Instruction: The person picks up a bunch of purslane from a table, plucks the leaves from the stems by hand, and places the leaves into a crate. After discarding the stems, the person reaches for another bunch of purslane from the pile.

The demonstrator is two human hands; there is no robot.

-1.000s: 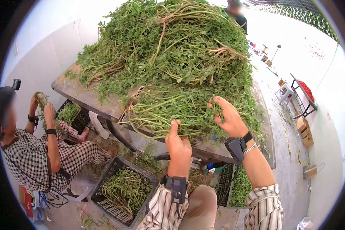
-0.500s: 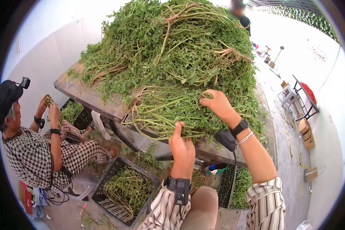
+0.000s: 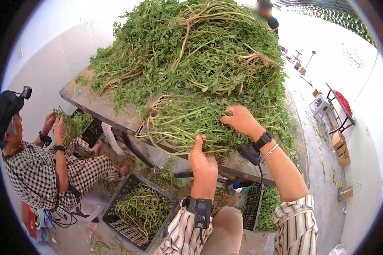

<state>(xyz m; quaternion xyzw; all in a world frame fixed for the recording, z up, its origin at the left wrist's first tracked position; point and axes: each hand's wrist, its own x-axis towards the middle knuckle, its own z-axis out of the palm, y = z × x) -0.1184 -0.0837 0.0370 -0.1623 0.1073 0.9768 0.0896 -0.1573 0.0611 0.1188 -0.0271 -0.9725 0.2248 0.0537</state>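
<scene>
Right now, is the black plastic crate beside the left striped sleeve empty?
No, partly full: green stems heap inside the crate, bare mesh showing.

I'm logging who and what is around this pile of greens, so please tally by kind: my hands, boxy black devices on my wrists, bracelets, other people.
Hands: 2 (left hand, right hand)
Boxy black devices: 2 (left-wrist device, right-wrist device)
Bracelets: 1 (pale bracelet)
Other people: 2 (seated person, person behind the pile)
Total: 7
</scene>
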